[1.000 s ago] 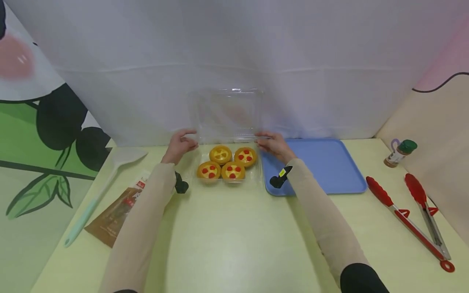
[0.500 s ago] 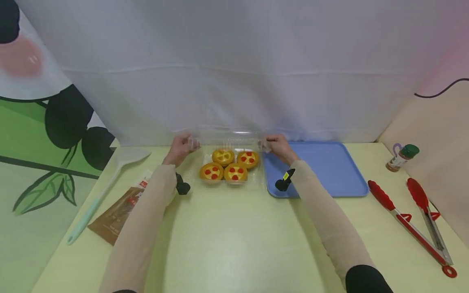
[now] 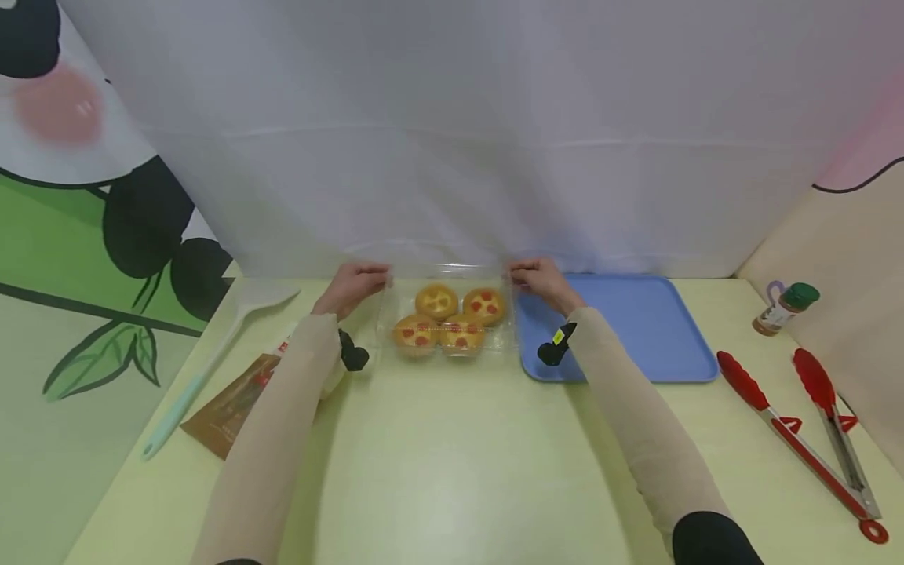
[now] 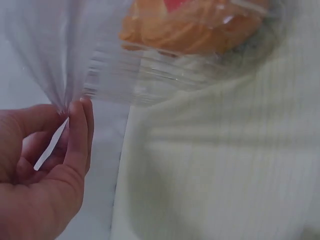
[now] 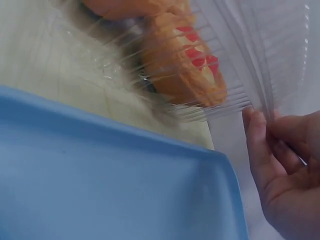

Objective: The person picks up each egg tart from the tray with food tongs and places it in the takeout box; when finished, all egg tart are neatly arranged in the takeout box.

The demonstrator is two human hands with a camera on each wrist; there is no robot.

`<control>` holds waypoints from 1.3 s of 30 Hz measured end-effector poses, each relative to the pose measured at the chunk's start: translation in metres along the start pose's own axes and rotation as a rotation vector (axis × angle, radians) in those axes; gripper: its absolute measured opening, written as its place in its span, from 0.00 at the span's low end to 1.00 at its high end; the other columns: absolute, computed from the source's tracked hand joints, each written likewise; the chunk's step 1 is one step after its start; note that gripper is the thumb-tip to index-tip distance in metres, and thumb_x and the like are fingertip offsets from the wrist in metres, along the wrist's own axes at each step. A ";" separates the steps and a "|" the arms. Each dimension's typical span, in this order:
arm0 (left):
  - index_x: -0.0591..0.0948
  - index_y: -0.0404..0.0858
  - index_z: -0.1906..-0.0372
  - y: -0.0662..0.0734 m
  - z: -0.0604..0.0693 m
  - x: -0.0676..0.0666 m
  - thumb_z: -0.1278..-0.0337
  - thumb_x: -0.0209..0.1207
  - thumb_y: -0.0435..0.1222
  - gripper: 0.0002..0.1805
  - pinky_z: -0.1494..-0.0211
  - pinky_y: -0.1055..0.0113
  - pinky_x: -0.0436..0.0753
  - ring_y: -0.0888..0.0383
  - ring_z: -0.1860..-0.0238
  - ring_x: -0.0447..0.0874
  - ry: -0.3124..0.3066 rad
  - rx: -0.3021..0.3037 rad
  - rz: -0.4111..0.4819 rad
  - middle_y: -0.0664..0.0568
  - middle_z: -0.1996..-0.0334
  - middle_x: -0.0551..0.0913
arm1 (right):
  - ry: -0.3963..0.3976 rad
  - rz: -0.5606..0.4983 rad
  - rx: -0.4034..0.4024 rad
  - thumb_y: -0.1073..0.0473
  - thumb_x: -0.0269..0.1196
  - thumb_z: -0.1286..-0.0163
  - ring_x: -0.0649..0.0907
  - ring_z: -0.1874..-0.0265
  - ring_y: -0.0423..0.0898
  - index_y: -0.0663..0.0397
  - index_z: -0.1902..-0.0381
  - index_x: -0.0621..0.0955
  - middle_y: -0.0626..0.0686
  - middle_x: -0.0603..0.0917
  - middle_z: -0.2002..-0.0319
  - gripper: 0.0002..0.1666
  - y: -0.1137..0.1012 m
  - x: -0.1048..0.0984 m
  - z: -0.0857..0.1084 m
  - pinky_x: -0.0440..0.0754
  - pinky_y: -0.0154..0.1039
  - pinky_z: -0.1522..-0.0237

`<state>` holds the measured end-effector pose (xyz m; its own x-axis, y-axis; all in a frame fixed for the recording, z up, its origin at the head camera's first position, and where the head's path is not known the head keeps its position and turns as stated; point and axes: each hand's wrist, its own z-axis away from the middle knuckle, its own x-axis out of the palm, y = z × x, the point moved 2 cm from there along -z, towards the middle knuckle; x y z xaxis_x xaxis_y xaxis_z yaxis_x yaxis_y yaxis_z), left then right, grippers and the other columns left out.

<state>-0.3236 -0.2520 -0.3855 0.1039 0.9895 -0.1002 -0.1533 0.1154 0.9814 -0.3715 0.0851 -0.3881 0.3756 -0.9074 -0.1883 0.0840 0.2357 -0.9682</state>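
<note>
A clear plastic clamshell box (image 3: 384, 326) stands at the back of the table, holding several small round pizza-like pastries (image 3: 462, 333). Its lid (image 3: 452, 272) now lies over the pastries, tilted toward the front; whether it is fully down cannot be told. My left hand (image 3: 355, 287) pinches the lid's left edge; the left wrist view shows thumb and fingers meeting on the thin plastic (image 4: 67, 95). On the other side my right hand (image 3: 544, 284) pinches the right edge, thumb against fingers, beside one pastry (image 5: 182, 65) in the right wrist view.
A blue tray (image 3: 621, 329) lies just right of the box, under the right forearm. Red-tipped tongs (image 3: 798, 447) and a green-capped spice jar (image 3: 784, 308) are at the far right. A pale spatula (image 3: 212, 361) and a brown packet (image 3: 233, 404) lie left. A white cloth wall (image 3: 452, 157) rises behind.
The raised lid has swung forward and down over the pastries, both hands moving with it. The hands have gone from touching near its base to pinching its side edges.
</note>
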 end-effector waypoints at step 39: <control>0.60 0.17 0.33 -0.022 0.068 0.008 0.27 0.50 0.30 0.27 0.42 0.67 0.84 0.63 0.60 0.86 -0.161 -0.052 0.071 0.47 0.58 0.83 | -0.301 -0.018 0.100 0.63 0.51 0.24 0.82 0.51 0.51 0.81 0.39 0.68 0.72 0.74 0.44 0.25 0.017 0.001 0.066 0.85 0.37 0.45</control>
<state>-0.2525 -0.2526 -0.3968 0.2464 0.9692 0.0008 -0.2164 0.0542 0.9748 -0.3090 0.1106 -0.3939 0.6286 -0.7713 -0.0996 0.1781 0.2675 -0.9470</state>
